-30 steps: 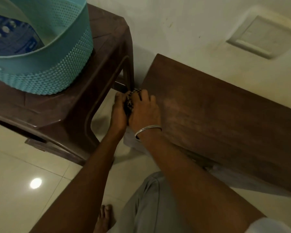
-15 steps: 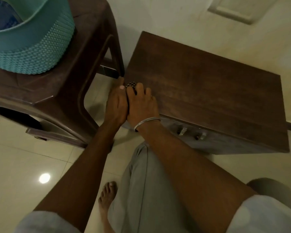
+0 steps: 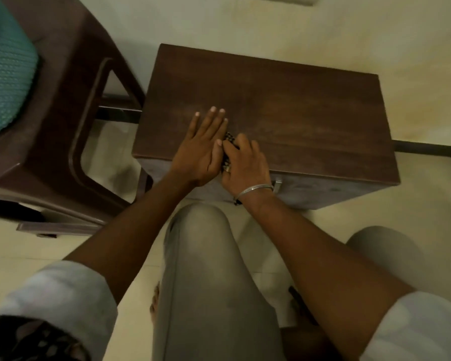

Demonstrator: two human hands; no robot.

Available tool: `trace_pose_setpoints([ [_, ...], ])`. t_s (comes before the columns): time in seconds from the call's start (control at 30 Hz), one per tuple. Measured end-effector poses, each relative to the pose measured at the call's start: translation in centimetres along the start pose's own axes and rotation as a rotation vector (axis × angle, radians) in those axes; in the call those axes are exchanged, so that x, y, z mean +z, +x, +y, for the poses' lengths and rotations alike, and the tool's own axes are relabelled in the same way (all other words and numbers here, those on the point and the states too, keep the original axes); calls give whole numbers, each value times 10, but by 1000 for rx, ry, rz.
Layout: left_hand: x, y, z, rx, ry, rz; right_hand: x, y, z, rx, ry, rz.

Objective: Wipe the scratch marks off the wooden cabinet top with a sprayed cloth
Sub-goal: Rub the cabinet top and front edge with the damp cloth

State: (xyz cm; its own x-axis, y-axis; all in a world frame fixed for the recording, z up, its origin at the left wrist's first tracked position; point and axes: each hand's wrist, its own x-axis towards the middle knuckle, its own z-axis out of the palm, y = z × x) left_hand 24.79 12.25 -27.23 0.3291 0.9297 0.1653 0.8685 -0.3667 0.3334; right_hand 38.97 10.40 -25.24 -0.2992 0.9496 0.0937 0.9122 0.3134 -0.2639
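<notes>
The dark wooden cabinet top [image 3: 297, 108] fills the middle of the head view, with faint pale streaks across its grain. A small dark checked cloth [image 3: 229, 142] lies near the front edge, mostly covered. My right hand [image 3: 245, 165], with a metal bangle on the wrist, has its fingers curled over the cloth and holds it against the wood. My left hand [image 3: 201, 149] lies flat on the top beside it, fingers straight and pointing away from me, its thumb side touching the cloth.
A brown plastic stool [image 3: 71, 121] stands close to the cabinet's left side and carries a teal perforated basket [image 3: 5, 74]. A pale wall runs behind. My knees in grey trousers [image 3: 206, 269] are just in front of the cabinet's drawer handle [image 3: 277, 185].
Both hands slid with the cloth from the cabinet's front left corner toward the middle of the front edge. My left hand moved onto the top and flattened out. The view tilted down.
</notes>
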Motion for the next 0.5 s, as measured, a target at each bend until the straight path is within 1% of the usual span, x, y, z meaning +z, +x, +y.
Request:
trace_pose_setpoints([
  [0.2, 20, 35, 48, 147, 18, -100, -21, -23, 56, 133, -7, 9],
  [0.27, 29, 45, 68, 159, 20, -114, -27, -29, 76, 182, -8, 29],
  [0.5, 67, 89, 155, 149, 12, -147, -54, -45, 148, 483, 14, 84],
])
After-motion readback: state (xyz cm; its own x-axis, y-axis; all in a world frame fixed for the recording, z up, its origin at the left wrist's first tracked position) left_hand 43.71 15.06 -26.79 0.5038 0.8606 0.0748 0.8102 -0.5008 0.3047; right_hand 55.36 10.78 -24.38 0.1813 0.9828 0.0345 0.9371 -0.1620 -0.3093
